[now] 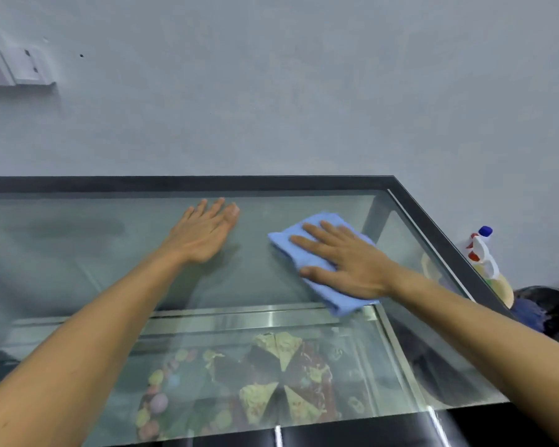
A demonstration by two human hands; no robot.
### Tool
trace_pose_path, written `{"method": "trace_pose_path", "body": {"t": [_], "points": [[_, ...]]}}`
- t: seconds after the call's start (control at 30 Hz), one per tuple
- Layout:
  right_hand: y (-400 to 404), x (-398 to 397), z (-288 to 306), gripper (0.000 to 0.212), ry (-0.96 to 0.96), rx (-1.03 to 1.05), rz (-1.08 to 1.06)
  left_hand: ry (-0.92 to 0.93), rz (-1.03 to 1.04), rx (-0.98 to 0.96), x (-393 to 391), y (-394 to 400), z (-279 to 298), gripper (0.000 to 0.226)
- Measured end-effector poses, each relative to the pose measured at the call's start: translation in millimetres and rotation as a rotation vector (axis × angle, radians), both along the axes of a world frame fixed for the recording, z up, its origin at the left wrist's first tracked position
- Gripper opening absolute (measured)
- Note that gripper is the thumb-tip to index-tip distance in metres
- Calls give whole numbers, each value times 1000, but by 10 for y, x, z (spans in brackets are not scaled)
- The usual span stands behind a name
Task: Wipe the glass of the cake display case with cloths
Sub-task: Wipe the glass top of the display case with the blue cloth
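Note:
The display case's top glass [78, 253] lies flat in front of me, framed in black. A folded blue cloth [307, 253] lies on the glass toward the right. My right hand [349, 262] presses flat on the cloth with straight, spread fingers. To the left of the cloth, my left hand [204, 230] rests palm-down on the bare glass, fingers straight and together. Cakes [271, 382] with colourful toppings show through the glass below.
A spray bottle [483, 253] with a blue cap stands just past the case's right edge. A grey wall rises behind the case, with a white socket fitting [17, 66] at upper left. A dark object [555, 311] sits low at the right.

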State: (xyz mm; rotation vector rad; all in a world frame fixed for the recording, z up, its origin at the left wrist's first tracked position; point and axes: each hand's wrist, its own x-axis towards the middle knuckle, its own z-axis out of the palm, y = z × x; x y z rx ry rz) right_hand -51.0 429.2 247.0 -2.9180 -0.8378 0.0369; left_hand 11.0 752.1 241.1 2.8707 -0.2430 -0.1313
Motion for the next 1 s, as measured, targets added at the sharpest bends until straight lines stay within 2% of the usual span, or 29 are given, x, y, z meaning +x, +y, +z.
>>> {"method": "trace_pose_path", "body": {"t": [0.07,0.17,0.27,0.33,0.43,0.5,0.57,0.63,0.7,0.73,0.8,0.87,0.9,0.97,1.0], "points": [[-462,-12,56,84,58,13,-105,-15,-26,60,-11,7,-15,79],[-699,508,111,95,46,4,-341,-33,-23,97,-28,-26,0,72],[-376,975,92,76,27,-37,-524,-28,-23,103,-45,-39,25,72],[67,1009,75,75,49,-63,-465,-23,-18,98,-45,-42,19,70],[530,419,76,89,44,-99,-186,-15,-15,75,-20,-50,34,64],[427,-325,37,83,16,-80,2,-16,-14,78,-31,-41,34,65],[-31,-972,37,73,39,-12,82,-22,-19,92,-43,-35,43,67],[-605,-1199,104,70,64,2,2,-18,-20,92,-68,-41,49,68],[-991,-991,176,70,87,2,-187,-19,-17,102,-87,-54,60,68],[-1078,-788,183,78,83,-13,-276,-15,-15,105,-97,-60,68,68],[-988,-371,149,100,27,-28,-414,-11,-13,111,-122,-52,72,69],[-536,-83,106,110,29,-26,-502,-7,-9,110,-165,-48,58,70],[-224,-26,85,115,43,-23,-476,-7,-7,107,-175,-49,53,70],[476,-267,80,125,61,-55,-296,0,-12,107,-211,-51,61,69],[739,-517,68,120,63,-62,-175,-3,-16,108,-213,-47,60,69]]}}
